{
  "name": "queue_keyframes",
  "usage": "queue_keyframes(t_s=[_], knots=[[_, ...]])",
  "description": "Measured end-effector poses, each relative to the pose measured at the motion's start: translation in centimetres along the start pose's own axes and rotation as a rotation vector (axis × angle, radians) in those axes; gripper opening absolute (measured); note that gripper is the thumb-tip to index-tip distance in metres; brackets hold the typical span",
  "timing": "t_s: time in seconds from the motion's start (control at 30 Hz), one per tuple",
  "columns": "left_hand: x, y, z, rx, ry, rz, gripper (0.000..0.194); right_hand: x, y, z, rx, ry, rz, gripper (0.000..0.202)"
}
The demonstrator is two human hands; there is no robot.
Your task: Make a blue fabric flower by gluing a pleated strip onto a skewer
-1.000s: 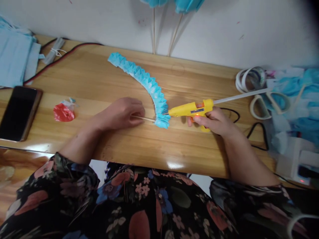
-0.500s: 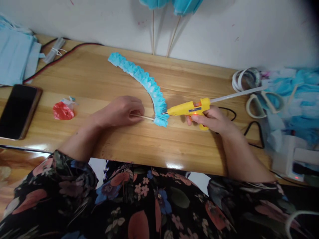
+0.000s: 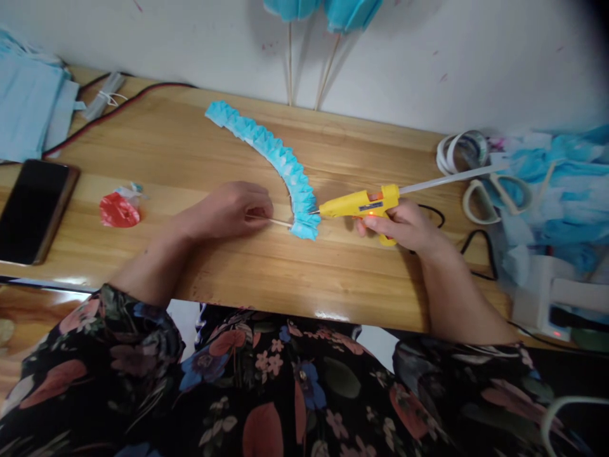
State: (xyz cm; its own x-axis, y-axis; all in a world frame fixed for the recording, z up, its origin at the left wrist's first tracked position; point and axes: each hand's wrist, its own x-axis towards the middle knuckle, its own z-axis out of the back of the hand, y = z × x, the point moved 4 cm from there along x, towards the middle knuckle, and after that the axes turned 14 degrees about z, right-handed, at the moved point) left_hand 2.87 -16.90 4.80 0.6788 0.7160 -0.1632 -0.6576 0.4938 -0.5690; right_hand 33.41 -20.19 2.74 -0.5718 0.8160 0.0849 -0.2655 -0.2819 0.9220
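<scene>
The pleated blue strip curves across the wooden table, its near end between the two hands. The left hand pinches a thin wooden stick that reaches that end. The right hand, well apart from the left, grips a yellow glue gun, whose nozzle points at the strip's pleats near the stick.

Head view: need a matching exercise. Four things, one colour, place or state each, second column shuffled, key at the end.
1. glue gun
2. phone
3. pleated strip
4. crumpled scrap

A. light blue, curved
B. red, between the phone and the left hand
C. lying flat, screen dark
D. yellow, held in the right hand

Pairs: 1-D, 2-C, 3-A, 4-B
</scene>
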Motion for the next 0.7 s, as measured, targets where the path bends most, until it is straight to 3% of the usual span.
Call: queue_keyframes(t_s=[0.7], knots=[[0.12, 0.28, -0.11, 0.010, -0.010, -0.016, 0.021, 0.06, 0.34, 0.63, -0.075, 0.054, -0.008, 0.035]])
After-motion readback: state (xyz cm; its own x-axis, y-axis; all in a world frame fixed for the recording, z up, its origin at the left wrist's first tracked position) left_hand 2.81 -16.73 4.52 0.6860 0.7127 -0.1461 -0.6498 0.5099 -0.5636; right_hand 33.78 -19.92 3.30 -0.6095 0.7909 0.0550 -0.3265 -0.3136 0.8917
